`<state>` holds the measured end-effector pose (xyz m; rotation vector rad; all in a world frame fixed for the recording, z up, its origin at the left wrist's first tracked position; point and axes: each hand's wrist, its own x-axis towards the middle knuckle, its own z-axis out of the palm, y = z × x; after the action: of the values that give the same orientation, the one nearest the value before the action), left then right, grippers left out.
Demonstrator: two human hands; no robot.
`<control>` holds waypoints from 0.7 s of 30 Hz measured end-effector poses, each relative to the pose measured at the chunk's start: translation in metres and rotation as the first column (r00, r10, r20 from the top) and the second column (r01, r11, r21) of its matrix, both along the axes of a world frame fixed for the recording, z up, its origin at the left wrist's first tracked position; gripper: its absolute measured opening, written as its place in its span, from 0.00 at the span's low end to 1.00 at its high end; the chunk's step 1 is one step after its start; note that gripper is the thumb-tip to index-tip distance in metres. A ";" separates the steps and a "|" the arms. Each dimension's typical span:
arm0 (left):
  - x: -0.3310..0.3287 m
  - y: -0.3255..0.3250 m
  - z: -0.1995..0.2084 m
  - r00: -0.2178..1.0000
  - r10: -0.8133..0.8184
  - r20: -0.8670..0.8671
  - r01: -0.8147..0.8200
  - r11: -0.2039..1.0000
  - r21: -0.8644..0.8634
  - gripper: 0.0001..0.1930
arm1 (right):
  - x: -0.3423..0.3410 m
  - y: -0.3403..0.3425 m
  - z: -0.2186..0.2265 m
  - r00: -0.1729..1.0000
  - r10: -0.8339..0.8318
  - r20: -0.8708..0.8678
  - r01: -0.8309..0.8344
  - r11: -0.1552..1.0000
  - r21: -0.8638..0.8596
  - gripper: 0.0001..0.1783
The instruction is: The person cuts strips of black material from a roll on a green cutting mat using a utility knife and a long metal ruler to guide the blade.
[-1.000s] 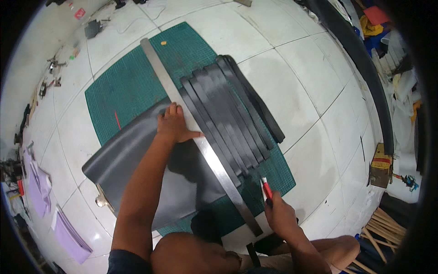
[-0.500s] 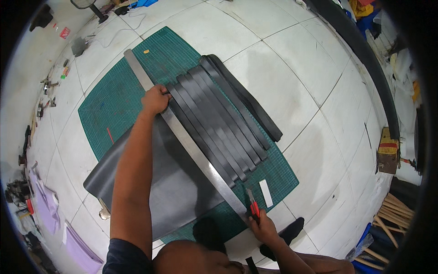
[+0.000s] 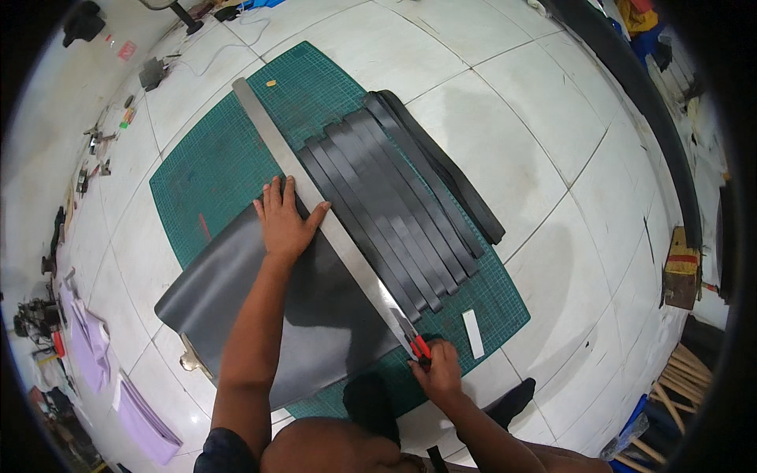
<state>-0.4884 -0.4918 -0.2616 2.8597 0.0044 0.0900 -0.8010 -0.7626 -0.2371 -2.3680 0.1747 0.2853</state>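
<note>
A long metal ruler (image 3: 356,266) lies slantwise over a black leather-like sheet (image 3: 323,340) on a green cutting mat (image 3: 213,169). My left hand (image 3: 289,226) is spread flat on the sheet, its thumb over the ruler and its fingers pointing away from me. Near the ruler's close end, my right hand (image 3: 440,374) is closed around a red utility knife (image 3: 421,347). The knife's blade is out and points along the ruler; whether it touches the sheet I cannot tell. Several cut black strips (image 3: 386,213) lie side by side just right of the ruler.
A small white bar (image 3: 472,334) rests on the mat's right side. A folded black piece (image 3: 441,169) lies beyond the strips. At the sheet's left edge sits a metal clip (image 3: 192,359). Lilac cloth (image 3: 146,422) lies on the tiled floor. My feet are by the mat's near edge.
My left hand has slid nearer along the ruler and opened from a closed grip to a flat spread. My right hand has brought the knife up and left, against the ruler. The view has shifted slightly.
</note>
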 end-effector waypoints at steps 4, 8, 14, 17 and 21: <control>0.000 0.004 -0.004 1.000 -0.002 0.023 0.004 0.996 -0.090 0.48 | -0.005 0.000 -0.011 0.995 0.081 0.058 -0.080 0.997 -0.018 0.27; 0.000 0.019 -0.005 0.998 -0.055 -0.020 0.051 0.988 -0.143 0.48 | -0.009 0.009 -0.011 0.984 0.093 0.155 -0.093 0.996 -0.007 0.25; -0.008 0.018 -0.001 0.995 -0.091 0.030 0.095 0.975 -0.200 0.45 | -0.010 0.007 -0.006 0.992 0.067 0.105 -0.069 0.998 0.014 0.28; -0.010 0.023 -0.016 0.989 -0.116 0.094 0.130 0.978 -0.160 0.44 | -0.010 0.005 -0.007 0.988 0.110 0.111 -0.114 0.993 0.030 0.30; -0.011 0.024 -0.031 0.976 -0.145 0.165 0.164 0.981 -0.108 0.43 | -0.008 0.005 -0.004 0.989 0.106 0.099 -0.114 0.991 0.076 0.29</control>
<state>-0.4989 -0.4674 -0.2931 2.7128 -0.2359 0.2726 -0.8092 -0.7580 -0.2412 -2.3079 -0.0127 0.2269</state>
